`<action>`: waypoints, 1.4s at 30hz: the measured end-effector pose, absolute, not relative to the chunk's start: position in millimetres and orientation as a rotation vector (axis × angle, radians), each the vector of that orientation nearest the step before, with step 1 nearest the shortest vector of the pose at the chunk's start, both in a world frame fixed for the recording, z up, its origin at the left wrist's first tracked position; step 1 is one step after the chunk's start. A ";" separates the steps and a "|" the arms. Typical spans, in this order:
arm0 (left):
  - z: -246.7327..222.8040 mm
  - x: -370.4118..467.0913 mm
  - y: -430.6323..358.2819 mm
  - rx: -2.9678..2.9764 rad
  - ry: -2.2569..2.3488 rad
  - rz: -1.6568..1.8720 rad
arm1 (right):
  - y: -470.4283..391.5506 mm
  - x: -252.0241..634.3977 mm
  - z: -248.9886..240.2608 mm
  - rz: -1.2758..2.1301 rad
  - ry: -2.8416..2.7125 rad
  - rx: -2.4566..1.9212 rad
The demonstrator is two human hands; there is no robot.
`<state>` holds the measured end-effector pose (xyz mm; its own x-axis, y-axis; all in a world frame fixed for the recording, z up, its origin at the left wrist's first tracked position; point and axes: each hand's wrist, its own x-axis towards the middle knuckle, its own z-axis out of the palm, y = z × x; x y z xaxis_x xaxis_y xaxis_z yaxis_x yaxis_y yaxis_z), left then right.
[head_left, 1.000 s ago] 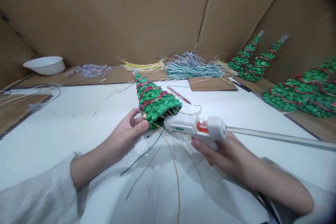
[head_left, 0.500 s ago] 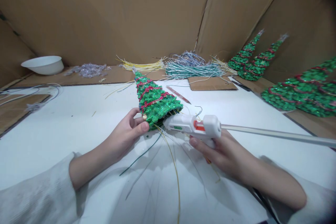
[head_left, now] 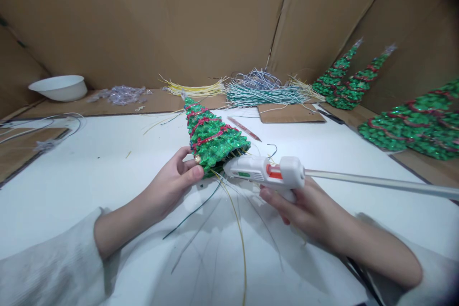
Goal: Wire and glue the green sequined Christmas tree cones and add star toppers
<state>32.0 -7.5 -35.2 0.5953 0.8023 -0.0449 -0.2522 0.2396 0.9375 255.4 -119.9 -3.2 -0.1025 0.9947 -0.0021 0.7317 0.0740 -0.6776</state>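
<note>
My left hand (head_left: pixel 177 177) is closed on the lower left rim of a small green beaded Christmas tree (head_left: pixel 213 136) with red garlands, tilted so that its open base faces me. In my right hand (head_left: pixel 304 210) is a white glue gun (head_left: pixel 265 172), gripped by its handle. The gun's nozzle end is hidden at or inside the tree's base. A long clear glue stick (head_left: pixel 358 180) sticks out of the gun's back to the right. Several loose wires, among them a yellow wire (head_left: pixel 238 220) and a dark green wire (head_left: pixel 195 210), trail from the base toward me.
At the back lie yellow wires (head_left: pixel 197 88), green and white wires (head_left: pixel 265 94), clear plastic pieces (head_left: pixel 122 95) and a white bowl (head_left: pixel 59 88). A red pencil-like stick (head_left: pixel 244 128) lies behind the tree. Finished-looking trees (head_left: pixel 405 124) stand at right, near a dark-handled tool (head_left: pixel 330 114).
Almost nothing differs. The glue gun and my right hand have shifted very slightly to the right, and the orange bit beneath the gun's handle no longer shows.
</note>
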 end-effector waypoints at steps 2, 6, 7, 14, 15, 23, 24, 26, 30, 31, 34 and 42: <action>-34.6 32.5 -7.6 1.106 0.606 0.783 | -120.3 255.5 -2.8 0.728 -1.899 -1.702; -34.5 33.6 -7.5 1.106 0.601 0.783 | -121.5 255.7 -2.8 0.721 -1.921 -1.728; -34.6 33.8 -7.5 1.102 0.596 0.783 | -121.6 255.8 -3.1 0.719 -1.922 -1.728; -35.4 33.2 -7.1 1.098 0.586 0.780 | -121.0 256.4 -4.6 0.712 -1.908 -1.731; -35.4 33.0 -7.3 1.101 0.588 0.779 | -120.8 256.3 -4.2 0.709 -1.913 -1.738; -34.0 33.4 -9.2 1.107 0.596 0.781 | -120.5 256.0 -4.0 0.676 -1.933 -1.729; -34.0 33.4 -9.1 1.106 0.597 0.781 | -120.7 256.2 -4.1 0.678 -1.933 -1.735; -34.2 33.3 -8.8 1.107 0.603 0.778 | -120.8 256.5 -4.1 0.686 -1.944 -1.741; -34.8 33.0 -8.2 1.115 0.619 0.779 | -119.8 256.5 -4.3 0.660 -1.974 -1.751; -34.8 32.9 -8.1 1.116 0.621 0.779 | -119.4 256.4 -4.5 0.651 -1.978 -1.755; -34.1 33.0 -8.1 1.122 0.622 0.775 | -118.6 256.2 -5.2 0.653 -1.987 -1.759; -33.8 32.6 -8.2 1.102 0.599 0.788 | -121.9 256.7 1.7 0.599 -1.925 -1.801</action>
